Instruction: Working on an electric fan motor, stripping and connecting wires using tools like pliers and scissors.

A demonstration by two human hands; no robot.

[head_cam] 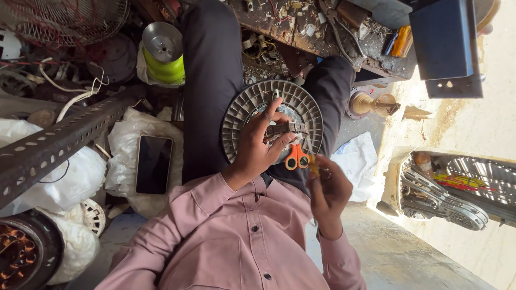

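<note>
A round grey ribbed motor housing [242, 110] with copper windings at its centre rests on my lap, across my dark trousers. My left hand [257, 147] lies on it, its fingertips touching the windings. Orange-handled scissors [296, 157] sit on the housing's near edge, just right of that hand. My right hand [328, 190] is raised beside the scissors and pinches a small yellow piece [313, 162] between its fingers. Both sleeves are pink.
A dark phone [153, 164] lies on white plastic bags at the left, beside a perforated steel angle bar [54, 142]. A silver and green cylinder [163, 53] stands farther off. A cluttered workbench [322, 37] and a dark box [443, 40] are ahead. A wound stator [21, 258] sits at the bottom left.
</note>
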